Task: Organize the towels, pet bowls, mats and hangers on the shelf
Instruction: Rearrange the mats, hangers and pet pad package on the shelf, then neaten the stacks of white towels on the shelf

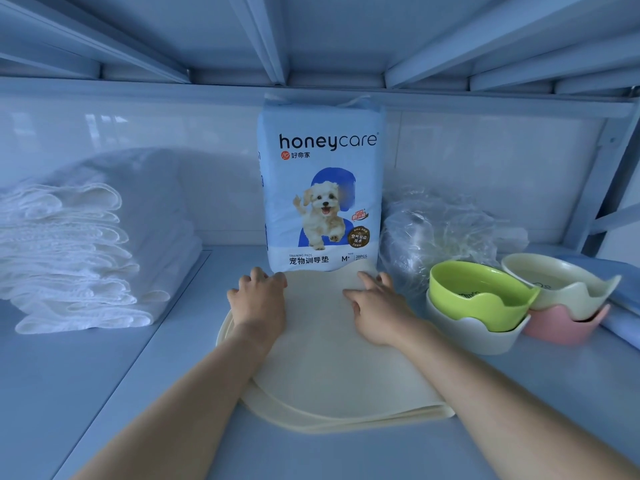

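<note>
A cream folded mat (329, 362) lies flat in the middle of the shelf (104, 393). My left hand (258, 299) rests on its far left part, fingers bent over the far edge. My right hand (375, 306) presses on its far right part with fingers spread. A stack of folded white towels (69, 258) sits at the left. On the right a green pet bowl (481, 294) sits nested in a white one (471, 336), and a cream bowl (557, 284) sits in a pink one (564, 325).
A blue pack of pet training pads (322, 188) stands upright right behind the mat. Crumpled clear plastic wrap (440, 230) lies behind the bowls. Some blue fabric (620, 317) shows at the far right. The upper shelf's beams (270, 36) hang low overhead.
</note>
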Demonstrator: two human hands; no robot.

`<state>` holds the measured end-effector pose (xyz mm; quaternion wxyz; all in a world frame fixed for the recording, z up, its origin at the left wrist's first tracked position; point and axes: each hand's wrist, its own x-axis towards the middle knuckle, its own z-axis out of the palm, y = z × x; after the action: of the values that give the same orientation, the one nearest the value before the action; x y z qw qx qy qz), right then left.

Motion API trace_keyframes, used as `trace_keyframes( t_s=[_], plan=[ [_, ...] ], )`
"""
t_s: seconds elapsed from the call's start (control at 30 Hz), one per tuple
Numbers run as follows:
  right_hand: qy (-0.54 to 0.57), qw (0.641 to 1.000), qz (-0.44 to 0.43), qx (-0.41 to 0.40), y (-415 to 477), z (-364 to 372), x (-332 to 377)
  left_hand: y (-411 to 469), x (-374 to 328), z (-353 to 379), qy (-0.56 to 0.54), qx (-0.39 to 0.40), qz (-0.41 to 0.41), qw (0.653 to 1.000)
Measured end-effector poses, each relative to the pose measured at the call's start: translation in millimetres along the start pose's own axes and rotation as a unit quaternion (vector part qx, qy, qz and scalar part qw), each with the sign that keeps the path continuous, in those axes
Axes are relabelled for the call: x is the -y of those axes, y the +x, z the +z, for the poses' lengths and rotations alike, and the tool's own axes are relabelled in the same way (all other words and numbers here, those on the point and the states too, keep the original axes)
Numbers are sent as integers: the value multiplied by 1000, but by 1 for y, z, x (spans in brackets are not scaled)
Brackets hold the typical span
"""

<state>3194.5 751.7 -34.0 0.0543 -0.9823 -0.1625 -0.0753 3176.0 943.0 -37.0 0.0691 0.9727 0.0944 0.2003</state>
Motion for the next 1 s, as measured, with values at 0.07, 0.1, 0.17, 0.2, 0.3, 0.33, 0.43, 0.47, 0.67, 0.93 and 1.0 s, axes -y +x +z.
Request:
trace_keyframes(
  t_s=[0.07, 0.1, 0.17, 0.2, 0.3, 0.33, 0.43, 0.47, 0.67, 0.93, 1.0],
  plan=[
    [1, 1000, 1, 1, 0, -1, 0, 1, 5, 2, -33, 0, 13, 999],
    [2, 1000, 2, 2, 0, -1, 0, 2, 7, 4, -67, 0, 22, 998],
    [6, 1000, 5, 1, -1, -3, 1, 4, 11, 6, -159, -8, 34, 987],
    [9, 1000, 6, -6, -2, -4, 2, 5, 12, 6, -199, -21, 37, 979],
    [5, 999, 18, -37, -1, -12, 3, 16, 5, 6, -250, -56, 65, 964],
    [1, 998, 28, -47, -1, -14, 3, 19, 0, 6, -252, -61, 80, 963],
    [-10, 998, 45, -53, 1, -17, -3, 30, -13, 12, -231, -46, 97, 967],
    [-13, 998, 46, -45, 0, -15, -5, 31, -14, 15, -207, -17, 88, 974],
    [-17, 1000, 5, -19, 4, -11, -14, 26, -2, 22, -139, 54, 53, 987],
    [-32, 997, -62, 40, -7, -17, -7, -1, 0, 12, -65, 146, 132, 978],
    [-33, 995, -73, 61, -14, -15, -4, -9, 1, 11, -57, 185, 161, 968]
  ],
)
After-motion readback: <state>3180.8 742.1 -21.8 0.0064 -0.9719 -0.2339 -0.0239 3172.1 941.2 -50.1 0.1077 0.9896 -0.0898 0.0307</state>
